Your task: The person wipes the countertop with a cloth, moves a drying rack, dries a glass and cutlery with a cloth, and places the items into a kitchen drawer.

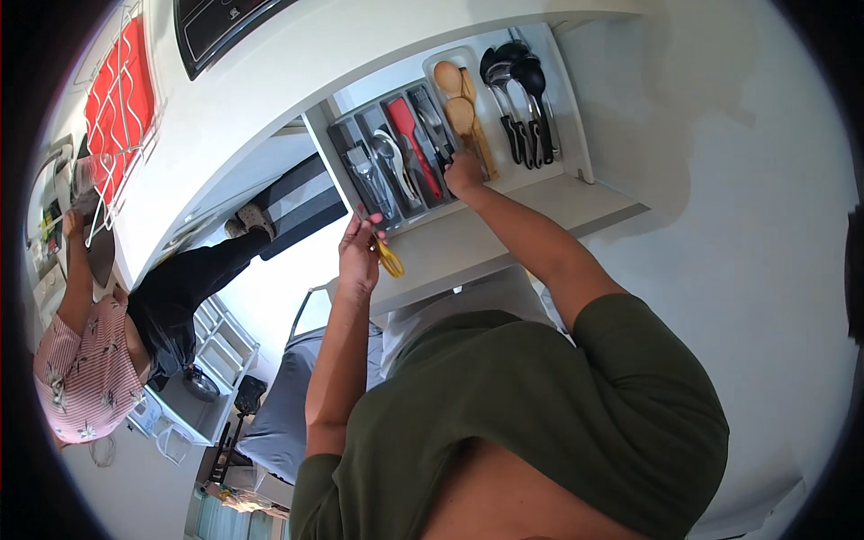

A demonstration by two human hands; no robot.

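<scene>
My left hand (360,253) holds yellow-handled scissors (390,259) by the drawer's left front corner, their handles hanging below the fingers. In an open drawer (577,135), a gray cutlery tray (335,138) has forks (370,177), spoons (395,162) and a red silicone spatula (413,138) in separate compartments. My right hand (464,174) reaches over the tray's right front edge, beside black-handled utensils (432,118) and wooden utensils; whether its fingers grip anything is hidden. Wooden spoons (460,115) lie in a light tray. Black-handled ladles and serving tools (530,101) lie at the right.
Another person (94,364) stands at the far left, one hand near a dish rack (125,101) with a red item. A black cooktop (223,27) sits on the white countertop (270,88). A shelf cart (223,358) and a gray cushioned item (287,405) are lower left.
</scene>
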